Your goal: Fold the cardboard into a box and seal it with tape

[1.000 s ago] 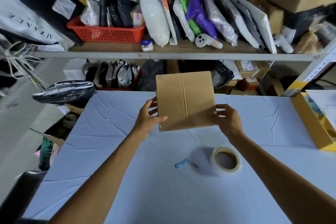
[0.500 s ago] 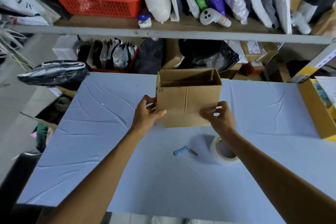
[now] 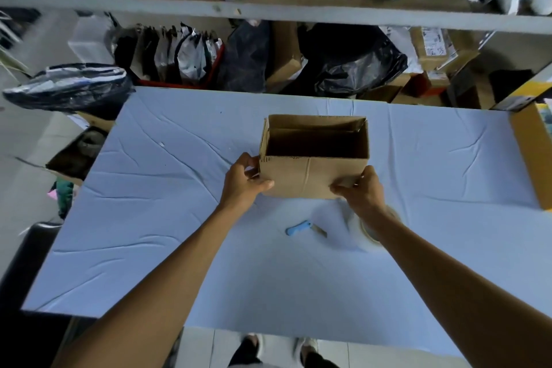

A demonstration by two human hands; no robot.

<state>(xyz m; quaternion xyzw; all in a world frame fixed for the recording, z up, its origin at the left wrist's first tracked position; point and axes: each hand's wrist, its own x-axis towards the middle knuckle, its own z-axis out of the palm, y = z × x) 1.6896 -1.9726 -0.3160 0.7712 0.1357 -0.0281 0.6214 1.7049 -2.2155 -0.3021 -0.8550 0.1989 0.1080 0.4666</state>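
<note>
The cardboard [image 3: 310, 176], opened into a tube above the table [image 3: 179, 248], is pinched at its near corners by the left hand [image 3: 243, 181] and right hand [image 3: 363, 191], probably to square it for folding.

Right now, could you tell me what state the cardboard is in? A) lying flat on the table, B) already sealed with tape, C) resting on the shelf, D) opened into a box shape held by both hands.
D: the cardboard stands opened with its hollow inside showing, the left hand and right hand gripping its lower corners.
</note>
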